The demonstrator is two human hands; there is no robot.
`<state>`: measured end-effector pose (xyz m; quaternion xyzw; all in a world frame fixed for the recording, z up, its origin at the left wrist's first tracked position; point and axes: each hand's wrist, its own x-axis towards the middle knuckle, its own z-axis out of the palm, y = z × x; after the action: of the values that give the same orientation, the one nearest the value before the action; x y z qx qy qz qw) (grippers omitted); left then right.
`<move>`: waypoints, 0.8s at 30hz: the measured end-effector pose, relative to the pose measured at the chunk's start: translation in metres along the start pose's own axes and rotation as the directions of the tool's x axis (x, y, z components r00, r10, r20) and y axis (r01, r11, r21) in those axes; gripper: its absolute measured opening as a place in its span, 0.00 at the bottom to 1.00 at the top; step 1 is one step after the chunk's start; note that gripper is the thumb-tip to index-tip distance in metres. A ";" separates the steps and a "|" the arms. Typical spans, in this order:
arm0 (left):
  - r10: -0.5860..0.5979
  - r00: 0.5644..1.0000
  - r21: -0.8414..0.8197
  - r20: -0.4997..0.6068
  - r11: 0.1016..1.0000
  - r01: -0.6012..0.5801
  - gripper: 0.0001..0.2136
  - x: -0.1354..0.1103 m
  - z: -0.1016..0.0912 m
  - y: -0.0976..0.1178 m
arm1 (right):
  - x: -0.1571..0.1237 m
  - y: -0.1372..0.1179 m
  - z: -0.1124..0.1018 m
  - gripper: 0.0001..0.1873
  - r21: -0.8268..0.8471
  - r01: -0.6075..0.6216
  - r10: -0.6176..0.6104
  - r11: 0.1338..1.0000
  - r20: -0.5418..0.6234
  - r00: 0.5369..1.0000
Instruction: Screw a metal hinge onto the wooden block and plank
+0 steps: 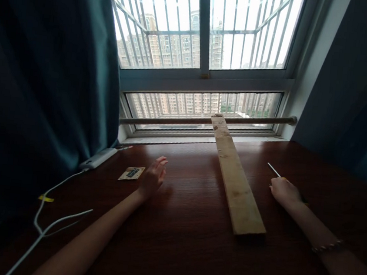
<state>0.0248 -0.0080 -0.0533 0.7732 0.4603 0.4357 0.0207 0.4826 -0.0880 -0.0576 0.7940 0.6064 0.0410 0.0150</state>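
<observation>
A long pale wooden plank (235, 180) lies on the dark wooden table (186, 238), its far end propped on a round rod (172, 119) at the window sill. My left hand (153, 179) hovers over the table left of the plank, fingers stretched out and holding nothing. A small tan card-like piece with a dark part (131, 173) lies just left of that hand. My right hand (284, 191) rests on the table right of the plank, fingers closed round a thin white stick (273, 169) that points away from me. A bead bracelet (327, 246) is on the right wrist.
A white power bank or adapter (98, 158) lies at the table's back left, with white cables (53, 224) trailing toward me. Dark teal curtains (42, 74) hang on the left and right. A barred window (208, 30) fills the back wall.
</observation>
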 end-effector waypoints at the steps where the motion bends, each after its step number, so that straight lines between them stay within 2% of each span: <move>1: -0.003 1.000 0.085 -0.020 0.996 0.004 0.15 -0.003 -0.010 -0.020 | 0.001 0.001 0.003 0.13 -0.020 0.011 -0.011 1.000 0.002 1.000; 2: -0.025 0.999 0.173 -0.048 0.984 0.033 0.16 -0.006 -0.019 -0.038 | 0.001 0.001 0.007 0.14 -0.039 0.013 -0.013 0.999 0.010 1.000; 4: -0.131 0.984 0.350 -0.121 0.922 0.165 0.18 -0.012 -0.030 -0.064 | 0.001 0.002 0.013 0.14 -0.065 0.022 -0.021 0.998 0.014 1.000; 6: -0.291 0.935 0.498 -0.201 0.792 0.354 0.24 -0.016 -0.033 -0.080 | 0.000 0.003 0.019 0.12 -0.078 0.032 -0.032 0.996 -0.006 0.999; 9: -0.521 0.825 0.595 -0.219 0.598 0.537 0.32 -0.019 -0.032 -0.088 | -0.001 0.004 0.026 0.11 -0.086 0.035 -0.039 0.996 -0.049 0.998; 11: -0.604 0.775 0.609 -0.184 0.549 0.572 0.32 -0.019 -0.031 -0.089 | -0.001 0.004 0.030 0.12 -0.080 0.025 -0.031 0.996 -0.074 0.997; 12: -0.621 0.766 0.611 -0.168 0.544 0.575 0.30 -0.019 -0.032 -0.088 | -0.001 0.004 0.032 0.12 -0.070 0.017 -0.023 0.997 -0.091 0.996; 15: -0.607 0.783 0.616 -0.138 0.566 0.548 0.26 -0.018 -0.036 -0.086 | 0.000 0.006 0.035 0.14 -0.010 -0.017 0.015 1.000 -0.143 0.990; 18: -0.581 0.805 0.607 -0.117 0.600 0.521 0.23 -0.018 -0.039 -0.083 | 0.001 0.007 0.037 0.15 0.037 -0.022 0.027 0.999 -0.136 0.990; 24: -0.516 0.854 0.636 -0.057 0.641 0.430 0.23 -0.018 -0.036 -0.079 | 0.002 0.004 0.034 0.15 -0.025 -0.050 0.048 0.998 -0.104 0.993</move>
<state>-0.0588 0.0107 -0.0771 0.6131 0.7622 0.1847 -0.0949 0.4897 -0.0864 -0.0914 0.8052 0.5860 0.0908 -0.0063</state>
